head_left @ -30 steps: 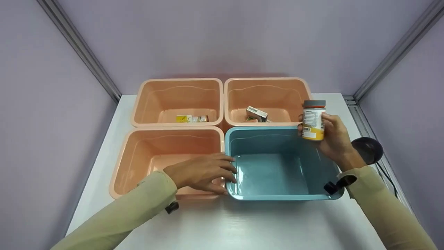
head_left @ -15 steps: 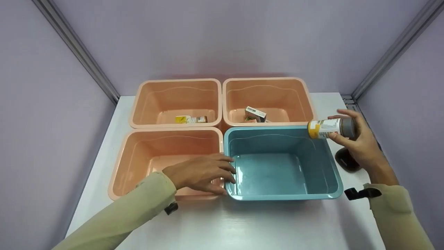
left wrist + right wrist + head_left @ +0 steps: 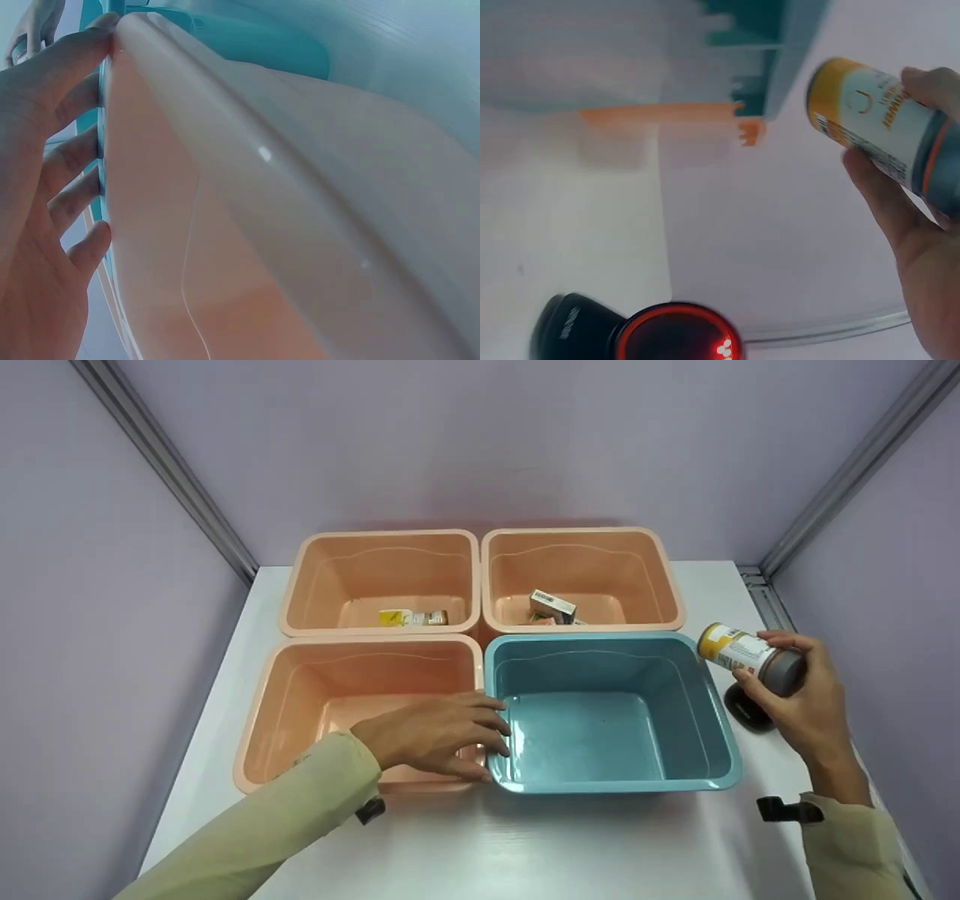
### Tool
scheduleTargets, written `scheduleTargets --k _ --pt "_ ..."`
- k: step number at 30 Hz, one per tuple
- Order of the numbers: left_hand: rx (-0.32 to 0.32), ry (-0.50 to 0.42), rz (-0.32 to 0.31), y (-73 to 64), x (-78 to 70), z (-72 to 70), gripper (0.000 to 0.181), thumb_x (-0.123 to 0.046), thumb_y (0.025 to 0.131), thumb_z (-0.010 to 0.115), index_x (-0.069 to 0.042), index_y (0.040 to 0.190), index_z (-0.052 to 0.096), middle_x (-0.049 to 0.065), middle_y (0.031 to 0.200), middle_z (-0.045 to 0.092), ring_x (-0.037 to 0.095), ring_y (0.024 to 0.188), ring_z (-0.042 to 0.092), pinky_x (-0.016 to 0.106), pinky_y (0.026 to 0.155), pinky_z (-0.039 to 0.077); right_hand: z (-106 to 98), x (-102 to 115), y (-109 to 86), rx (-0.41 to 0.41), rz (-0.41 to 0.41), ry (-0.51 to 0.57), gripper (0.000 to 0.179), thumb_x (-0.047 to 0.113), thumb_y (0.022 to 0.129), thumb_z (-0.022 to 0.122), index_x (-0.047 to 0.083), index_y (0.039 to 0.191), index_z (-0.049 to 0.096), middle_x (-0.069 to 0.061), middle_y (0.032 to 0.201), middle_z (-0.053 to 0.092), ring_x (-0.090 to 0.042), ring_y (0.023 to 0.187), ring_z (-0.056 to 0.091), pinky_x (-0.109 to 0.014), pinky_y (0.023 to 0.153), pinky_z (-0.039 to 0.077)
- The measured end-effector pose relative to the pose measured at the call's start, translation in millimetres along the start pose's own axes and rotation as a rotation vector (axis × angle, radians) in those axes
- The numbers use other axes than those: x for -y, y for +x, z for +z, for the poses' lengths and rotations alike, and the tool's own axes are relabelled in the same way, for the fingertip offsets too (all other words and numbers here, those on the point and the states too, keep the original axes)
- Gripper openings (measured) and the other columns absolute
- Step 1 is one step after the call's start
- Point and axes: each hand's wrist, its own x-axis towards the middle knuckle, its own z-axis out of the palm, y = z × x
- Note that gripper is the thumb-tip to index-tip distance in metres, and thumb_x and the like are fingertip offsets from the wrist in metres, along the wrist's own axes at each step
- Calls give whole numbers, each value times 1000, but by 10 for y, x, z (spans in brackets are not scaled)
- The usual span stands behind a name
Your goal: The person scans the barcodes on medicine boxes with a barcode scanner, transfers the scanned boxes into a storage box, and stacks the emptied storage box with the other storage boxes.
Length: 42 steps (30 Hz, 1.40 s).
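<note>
My right hand (image 3: pixel 814 709) grips a pill bottle (image 3: pixel 739 651) with a grey cap and a white and yellow label. The bottle is tilted, its yellow base toward the upper left, just right of the blue bin (image 3: pixel 611 787). Below it on the table is a black barcode scanner (image 3: pixel 748 709), partly hidden by hand and bottle; in the right wrist view this scanner (image 3: pixel 679 334) glows red. My left hand (image 3: pixel 435 735) rests with relaxed fingers across the adjoining rims of the blue bin and the front peach bin (image 3: pixel 251 720).
Two more peach bins stand behind. The back left bin (image 3: pixel 292 585) holds a yellow and white box (image 3: pixel 395 618) and a small bottle (image 3: pixel 431 618). A white box (image 3: pixel 553 605) and other small items lie in the back right bin (image 3: pixel 671 585). Walls enclose the white table (image 3: pixel 525 855).
The bottle was upright over the blue bin's back right corner. My right hand has tipped it over and carried it right, out past the bin's rim near the scanner. My left hand stays put.
</note>
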Motion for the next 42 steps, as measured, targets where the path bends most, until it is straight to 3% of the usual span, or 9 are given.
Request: scheduleTargets --k 3,7,10,13,19,23,29,37,42 --pt "4 4 -5 0 -4 -5 44 -49 103 73 -27 140 74 -3 153 67 26 161 42 45 135 34 25 -78 -113 -134 50 -79 59 2 86 88 0 139 61 27 133 59 2 111 57 -12 84 45" --pt "10 -7 -7 0 -3 -8 44 -49 103 73 -26 141 73 -2 154 66 27 162 41 47 136 31 59 -215 -255 -232 128 -167 59 11 86 90 1 138 63 12 127 62 4 101 51 -15 79 41" --pt "7 -24 -10 -2 -5 -6 44 -48 103 74 -26 141 73 -2 154 66 27 162 41 48 136 32 76 -317 -342 -251 153 -209 57 13 88 89 1 138 63 -9 126 62 6 100 46 -18 79 39" --pt "6 -25 -9 1 -8 -4 43 -48 104 73 -26 141 73 -2 155 66 27 162 41 48 135 33 82 -413 -417 -254 154 -230 54 12 90 87 1 138 65 -17 126 62 8 101 43 -20 80 38" --pt "18 -25 -12 3 -19 -14 45 -50 104 72 -26 142 73 -2 155 65 27 162 41 48 135 33 86 -566 -591 -285 219 -232 53 14 92 87 4 141 67 -19 137 66 9 106 43 -10 80 36" --pt "20 -27 -13 4 -20 -16 45 -50 104 72 -26 142 73 -2 156 65 27 162 41 48 135 34 77 -595 -664 -320 325 -230 54 24 95 84 4 142 66 -18 139 66 8 103 45 -9 78 37" --pt "16 -21 -13 -5 -23 -20 44 -50 103 73 -26 140 74 -2 154 66 28 162 41 48 135 34 27 -574 -649 -302 505 -256 61 40 98 79 6 146 63 -17 142 65 -3 102 50 -8 74 38" --pt "15 -14 -15 -3 -21 -14 46 -51 103 73 -27 141 74 -2 155 66 27 162 41 48 134 35 -29 -487 -601 -262 530 -308 62 43 98 78 5 144 64 -19 140 66 -9 100 53 -6 67 36" --pt "24 -13 -21 6 -18 -10 47 -52 103 73 -27 143 73 -3 156 65 25 162 41 46 133 37 -114 -411 -491 -189 535 -345 64 45 100 75 3 146 63 -23 142 66 -24 109 59 -8 65 36"
